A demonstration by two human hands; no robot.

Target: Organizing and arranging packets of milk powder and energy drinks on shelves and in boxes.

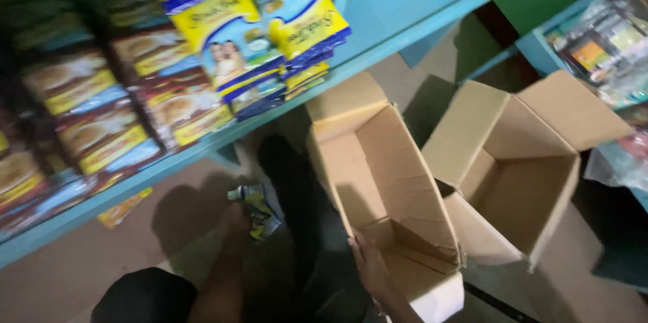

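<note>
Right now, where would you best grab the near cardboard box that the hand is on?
The near box lies open, mouth up. I'd grip its rim at the near corner, where the right hand already rests, coming from above with fingers hooked inside; the thin wall there pinches easily.

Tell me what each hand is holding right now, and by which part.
The left hand grips a small yellow-and-green packet by its near end. The right hand holds the open cardboard box by the near edge of its wall.
</note>
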